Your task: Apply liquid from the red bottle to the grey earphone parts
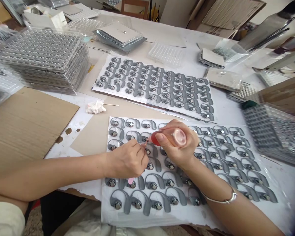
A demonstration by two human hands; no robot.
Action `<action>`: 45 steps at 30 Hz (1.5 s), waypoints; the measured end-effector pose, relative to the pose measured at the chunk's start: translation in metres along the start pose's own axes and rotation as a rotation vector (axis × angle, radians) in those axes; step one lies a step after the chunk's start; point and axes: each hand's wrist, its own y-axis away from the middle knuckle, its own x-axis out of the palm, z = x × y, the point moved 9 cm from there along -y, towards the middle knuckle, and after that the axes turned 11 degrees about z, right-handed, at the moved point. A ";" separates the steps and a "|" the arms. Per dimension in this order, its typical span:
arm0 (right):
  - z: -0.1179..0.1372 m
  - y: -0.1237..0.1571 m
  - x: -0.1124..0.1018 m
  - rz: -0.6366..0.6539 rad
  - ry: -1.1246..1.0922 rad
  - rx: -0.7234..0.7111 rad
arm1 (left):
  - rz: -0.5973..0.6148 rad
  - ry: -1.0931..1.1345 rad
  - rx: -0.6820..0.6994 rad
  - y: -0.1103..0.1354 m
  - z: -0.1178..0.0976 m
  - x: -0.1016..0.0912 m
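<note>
My right hand [178, 144] grips a small translucent squeeze bottle [178, 137] with a red-orange tip [155, 138], which points left towards my other hand. My left hand [127, 159] is pinched around a thin tool with a pink end [131, 180], though its shaft is mostly hidden by my fingers. Both hands hover over a white sheet [162, 220] laid with rows of grey ear-hook parts [152, 182], each with a round metal centre. My hands hide the parts in the sheet's middle. Another such sheet [120, 95] lies just beyond.
Stacks of clear trays holding grey parts [44, 59] rise at the upper left, and another clear tray of parts [265, 131] sits at the right. A crumpled tissue and cotton swab [95, 107] lie near a cardboard sheet [27, 124] on the left.
</note>
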 end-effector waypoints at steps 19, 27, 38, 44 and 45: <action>0.006 -0.001 -0.001 -0.012 0.000 -0.047 | -0.010 -0.008 -0.007 -0.001 0.001 -0.002; 0.002 0.001 -0.002 -0.021 0.026 -0.022 | -0.007 0.002 -0.005 -0.001 0.001 -0.001; 0.004 0.001 -0.003 -0.043 0.032 -0.037 | -0.003 -0.014 -0.009 0.000 0.001 -0.001; 0.005 0.001 -0.003 -0.040 0.029 -0.053 | -0.003 -0.004 -0.007 0.000 0.002 0.000; 0.005 0.001 -0.003 -0.041 0.027 -0.054 | 0.000 -0.006 -0.007 0.000 0.002 0.000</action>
